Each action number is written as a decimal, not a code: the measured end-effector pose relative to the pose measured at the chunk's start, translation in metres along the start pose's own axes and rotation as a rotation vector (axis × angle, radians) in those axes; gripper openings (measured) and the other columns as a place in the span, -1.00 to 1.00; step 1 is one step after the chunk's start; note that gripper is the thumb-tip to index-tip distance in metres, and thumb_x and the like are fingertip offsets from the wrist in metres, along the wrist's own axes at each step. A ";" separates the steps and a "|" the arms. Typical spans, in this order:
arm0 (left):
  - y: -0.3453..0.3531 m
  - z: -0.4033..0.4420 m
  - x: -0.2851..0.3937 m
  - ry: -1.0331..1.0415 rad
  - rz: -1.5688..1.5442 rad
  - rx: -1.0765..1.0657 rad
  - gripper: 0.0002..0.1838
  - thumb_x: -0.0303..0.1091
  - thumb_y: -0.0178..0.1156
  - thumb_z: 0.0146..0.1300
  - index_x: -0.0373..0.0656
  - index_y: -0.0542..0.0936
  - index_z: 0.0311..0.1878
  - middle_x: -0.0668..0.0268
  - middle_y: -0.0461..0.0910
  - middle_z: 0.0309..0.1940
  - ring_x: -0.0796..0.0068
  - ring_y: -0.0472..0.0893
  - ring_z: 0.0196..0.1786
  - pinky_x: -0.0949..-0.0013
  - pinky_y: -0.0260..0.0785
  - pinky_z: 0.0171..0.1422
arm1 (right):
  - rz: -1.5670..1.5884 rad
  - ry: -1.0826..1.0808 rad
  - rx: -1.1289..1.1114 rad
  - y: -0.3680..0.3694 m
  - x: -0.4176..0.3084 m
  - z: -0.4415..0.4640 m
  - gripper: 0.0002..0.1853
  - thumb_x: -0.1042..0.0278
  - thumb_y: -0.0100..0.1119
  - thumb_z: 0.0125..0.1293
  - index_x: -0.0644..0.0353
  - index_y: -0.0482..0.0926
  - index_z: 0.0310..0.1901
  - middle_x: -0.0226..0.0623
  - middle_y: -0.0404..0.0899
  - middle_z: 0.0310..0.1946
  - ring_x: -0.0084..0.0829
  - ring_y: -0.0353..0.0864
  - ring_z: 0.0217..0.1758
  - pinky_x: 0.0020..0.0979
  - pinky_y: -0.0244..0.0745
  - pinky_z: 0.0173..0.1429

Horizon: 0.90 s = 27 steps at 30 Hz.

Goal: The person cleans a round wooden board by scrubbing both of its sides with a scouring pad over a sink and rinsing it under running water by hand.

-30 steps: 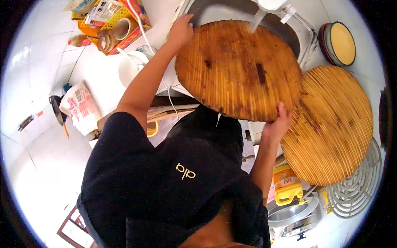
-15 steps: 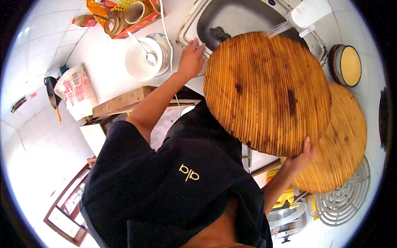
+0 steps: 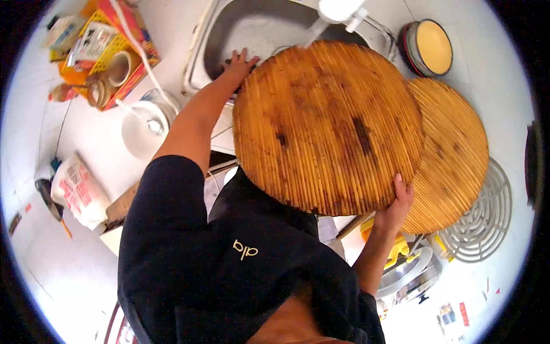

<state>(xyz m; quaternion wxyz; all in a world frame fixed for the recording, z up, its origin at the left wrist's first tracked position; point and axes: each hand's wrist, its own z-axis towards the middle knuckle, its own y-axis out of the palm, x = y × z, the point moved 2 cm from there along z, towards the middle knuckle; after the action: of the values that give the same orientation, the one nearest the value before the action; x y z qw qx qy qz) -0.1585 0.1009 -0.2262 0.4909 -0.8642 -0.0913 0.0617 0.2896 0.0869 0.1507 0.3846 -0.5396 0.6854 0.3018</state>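
A large round slatted wooden board (image 3: 326,126), dark-stained in places, is tilted across the front of the sink (image 3: 197,69). My right hand (image 3: 396,206) grips its lower right edge, with the thumb on the upper face. My left hand (image 3: 239,66) is down in the sink's near left corner, fingers spread over a dark scouring pad (image 3: 228,61) that it mostly covers. Whether the fingers press on the pad is hard to see. From the white tap (image 3: 341,10), water runs down near the board's far edge.
A second round slatted board (image 3: 452,155) lies to the right, beside a metal coil rack (image 3: 484,215). Stacked bowls (image 3: 432,49) stand behind it. On the left are a white bowl (image 3: 137,135) with a spoon, a box of jars (image 3: 137,74) and a white bag (image 3: 80,192).
My left hand has moved from the sink's outer rim into the sink, onto the scouring pad. My right hand still holds the board. The whole view has shifted with my head.
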 end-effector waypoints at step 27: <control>-0.165 0.018 0.116 0.090 -0.435 0.485 -0.60 -0.19 0.05 0.35 0.10 0.46 0.24 0.06 0.57 -0.09 0.00 0.60 -0.11 0.03 0.50 -0.05 | 0.088 0.011 -0.058 0.043 0.043 -0.001 -0.44 0.46 0.11 0.29 0.21 0.24 0.32 -0.16 0.44 0.17 -0.27 0.51 0.15 -0.26 0.45 0.21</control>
<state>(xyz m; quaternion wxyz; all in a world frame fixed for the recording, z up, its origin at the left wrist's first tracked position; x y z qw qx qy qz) -0.0648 0.2240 -0.0955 0.6878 -0.6841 -0.2345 -0.0631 0.2420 0.0741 0.1149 0.3513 -0.5217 0.7014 0.3352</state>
